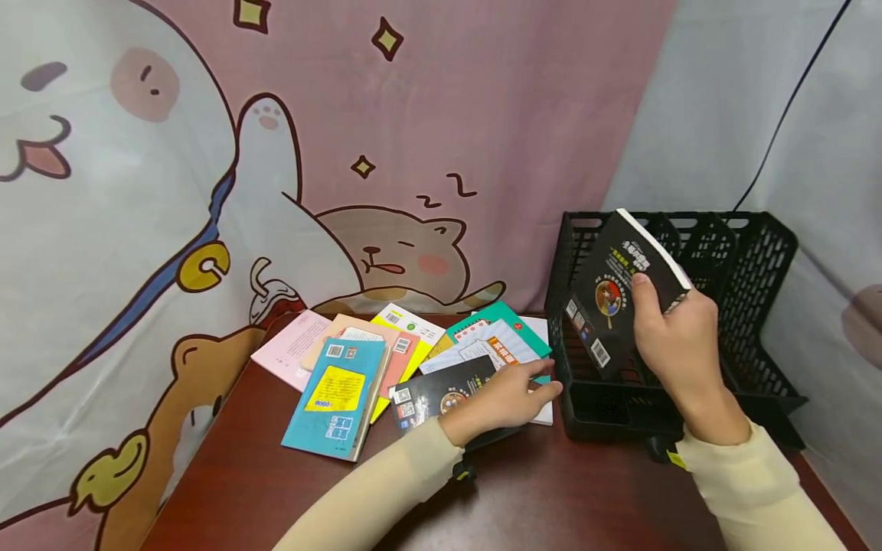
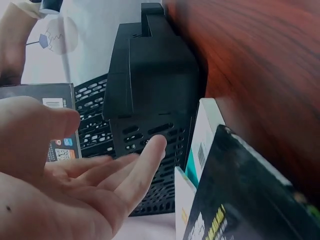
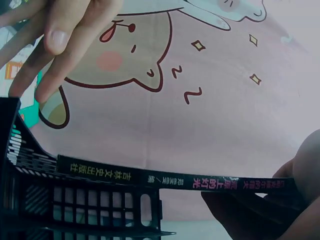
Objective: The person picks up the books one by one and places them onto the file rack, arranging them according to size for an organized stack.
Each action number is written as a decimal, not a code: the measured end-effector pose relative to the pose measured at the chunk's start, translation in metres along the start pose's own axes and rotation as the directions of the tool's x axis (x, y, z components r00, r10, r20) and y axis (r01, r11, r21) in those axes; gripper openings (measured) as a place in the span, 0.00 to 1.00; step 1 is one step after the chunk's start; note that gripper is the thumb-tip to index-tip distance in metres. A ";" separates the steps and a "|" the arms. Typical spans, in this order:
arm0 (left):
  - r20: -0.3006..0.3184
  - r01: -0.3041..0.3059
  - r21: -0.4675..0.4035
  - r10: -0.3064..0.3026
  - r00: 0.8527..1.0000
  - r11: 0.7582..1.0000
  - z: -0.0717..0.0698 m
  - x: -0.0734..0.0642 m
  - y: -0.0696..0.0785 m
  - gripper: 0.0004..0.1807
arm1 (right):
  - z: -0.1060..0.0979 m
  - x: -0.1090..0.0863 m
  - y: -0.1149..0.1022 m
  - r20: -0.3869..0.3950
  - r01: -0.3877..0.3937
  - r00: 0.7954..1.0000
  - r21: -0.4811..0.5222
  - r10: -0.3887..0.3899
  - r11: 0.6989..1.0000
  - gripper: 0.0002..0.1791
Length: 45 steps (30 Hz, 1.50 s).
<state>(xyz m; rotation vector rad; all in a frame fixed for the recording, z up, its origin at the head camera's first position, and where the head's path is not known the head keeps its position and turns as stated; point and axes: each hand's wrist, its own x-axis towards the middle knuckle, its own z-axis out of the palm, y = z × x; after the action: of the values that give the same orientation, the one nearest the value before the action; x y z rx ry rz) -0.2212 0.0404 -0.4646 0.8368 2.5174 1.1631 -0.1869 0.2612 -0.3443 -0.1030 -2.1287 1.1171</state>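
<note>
Pinching a tilted black book [image 1: 609,297], the right grip [image 1: 678,344] is raised; the left grip [image 1: 508,398] extends lower, loosely released.

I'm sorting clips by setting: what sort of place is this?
Perhaps a curtained study corner: a pink cartoon-printed fabric hanging, and colourful paperback books on a red-brown wood-grained table.

From the head, looks forward and down at the black rack [image 1: 596,417]; from the left wrist, turned sideways, nearer its side; from the right, past it toward the curtain [image 3: 220,135], shared with head.
</note>
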 end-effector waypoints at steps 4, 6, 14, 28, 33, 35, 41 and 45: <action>0.003 0.042 -0.002 -0.042 0.999 0.999 0.003 0.007 0.008 0.37 | -0.001 0.006 0.001 -0.023 0.038 0.999 -0.060 -0.040 0.997 0.23; 0.003 0.064 -0.005 -0.064 0.998 0.998 0.005 0.011 0.010 0.39 | 0.000 0.009 0.002 -0.018 0.046 0.999 -0.073 -0.048 0.996 0.24; -0.024 0.116 0.034 -0.116 0.993 0.993 0.020 0.025 0.012 0.41 | 0.016 0.015 0.013 0.029 0.084 0.996 -0.135 -0.081 0.987 0.25; -0.029 0.143 0.089 -0.141 0.990 0.986 0.025 0.032 0.014 0.39 | 0.048 0.022 0.034 0.100 0.051 0.994 -0.162 -0.035 0.985 0.28; -0.030 0.153 0.091 -0.151 0.988 0.984 0.024 0.032 0.016 0.39 | 0.063 0.024 0.040 0.083 0.010 0.997 -0.128 0.000 0.992 0.28; -0.030 0.154 0.092 -0.152 0.988 0.984 0.024 0.032 0.016 0.38 | 0.067 0.024 0.042 0.072 -0.007 0.997 -0.111 0.015 0.994 0.27; -0.035 0.147 0.087 -0.144 0.989 0.985 0.025 0.031 0.015 0.39 | 0.079 0.023 0.044 0.060 -0.023 0.998 -0.107 0.029 0.994 0.26; -0.031 0.135 0.086 -0.133 0.991 0.987 0.025 0.031 0.015 0.39 | 0.085 0.024 0.046 0.091 -0.022 0.995 -0.113 0.032 0.993 0.27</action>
<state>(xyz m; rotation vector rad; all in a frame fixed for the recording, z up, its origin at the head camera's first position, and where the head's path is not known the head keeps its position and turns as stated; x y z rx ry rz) -0.2292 0.0816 -0.4686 0.6651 2.6171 1.0332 -0.2690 0.2405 -0.3963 -0.1346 -2.2791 1.0351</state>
